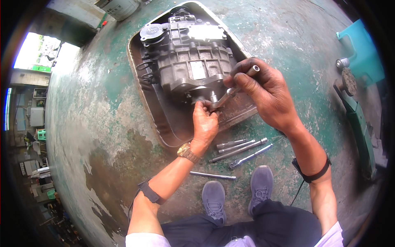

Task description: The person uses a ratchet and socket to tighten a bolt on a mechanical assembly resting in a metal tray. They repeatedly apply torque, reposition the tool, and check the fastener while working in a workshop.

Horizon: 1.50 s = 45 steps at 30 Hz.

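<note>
A grey cast-metal gearbox rests in a rusty metal tray. At its lower front, beside a round flange, my left hand has closed fingers on the lower end of a bent metal wrench, near a small upright silver fitting. My right hand grips the upper part of the same wrench, whose hollow tube end points up past my thumb. The exact contact under my left fingertips is hard to make out.
Several bars and a ratchet lie on the worn green floor by my shoes. At right are a teal plastic stool and a green floor jack. A bucket stands at the back, cluttered shelves at left.
</note>
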### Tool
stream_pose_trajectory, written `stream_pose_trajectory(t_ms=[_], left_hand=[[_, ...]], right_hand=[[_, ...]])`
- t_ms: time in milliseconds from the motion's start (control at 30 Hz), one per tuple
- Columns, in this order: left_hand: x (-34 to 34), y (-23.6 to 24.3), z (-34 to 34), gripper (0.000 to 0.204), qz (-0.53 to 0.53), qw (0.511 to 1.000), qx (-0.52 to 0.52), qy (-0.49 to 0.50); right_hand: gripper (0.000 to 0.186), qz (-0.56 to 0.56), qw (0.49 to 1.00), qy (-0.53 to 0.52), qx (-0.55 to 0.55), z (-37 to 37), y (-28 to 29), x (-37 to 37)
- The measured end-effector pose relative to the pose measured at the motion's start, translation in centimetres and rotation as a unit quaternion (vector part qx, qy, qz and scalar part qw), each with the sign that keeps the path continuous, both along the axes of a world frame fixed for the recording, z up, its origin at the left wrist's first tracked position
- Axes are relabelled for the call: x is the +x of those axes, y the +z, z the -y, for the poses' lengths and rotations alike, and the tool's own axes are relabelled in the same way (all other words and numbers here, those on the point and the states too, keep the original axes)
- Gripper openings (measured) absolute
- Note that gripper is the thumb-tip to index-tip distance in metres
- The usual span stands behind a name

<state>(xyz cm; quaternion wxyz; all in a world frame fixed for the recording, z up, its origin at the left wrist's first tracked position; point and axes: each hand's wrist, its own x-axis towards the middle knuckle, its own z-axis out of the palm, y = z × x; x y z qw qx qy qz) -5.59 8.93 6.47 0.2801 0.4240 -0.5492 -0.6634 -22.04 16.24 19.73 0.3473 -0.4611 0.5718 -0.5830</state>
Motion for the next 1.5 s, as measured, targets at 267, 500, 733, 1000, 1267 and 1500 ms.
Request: stream_pose_trajectory(t_ms=[267,500,733,1000,1267,1500], left_hand=[[0.3,-0.6,0.2,0.028,0.038,0.996,-0.083,-0.008],[0.3,0.1,-0.1,0.031,0.072,0.993,-0.095,-0.006],[-0.1,0.7,-0.1,0.025,0.103,0.973,-0.209,-0.007],[0.4,0.3,0.5,0.021,0.088,0.963,-0.251,-0.050],[0.4,-0.4,0.7,0.023,0.103,0.968,-0.220,-0.061],[1.0,0.6,0.9,0.026,0.139,0.929,-0.335,-0.067]], right_hand=[[0.018,0.077,0.996,-0.048,-0.024,0.2,-2.1,-3.1],[0.028,0.245,0.939,-0.212,0.120,-3.2,-11.0,-8.0],[0.029,0.217,0.920,-0.247,0.215,-3.5,-14.7,-9.0],[0.015,0.112,0.979,-0.168,-0.023,-2.5,-4.4,-4.0],[0.014,-0.143,0.984,0.049,-0.097,0.6,-0.1,-0.2],[0.019,0.266,0.925,-0.266,0.048,-2.2,-8.7,-6.7]])
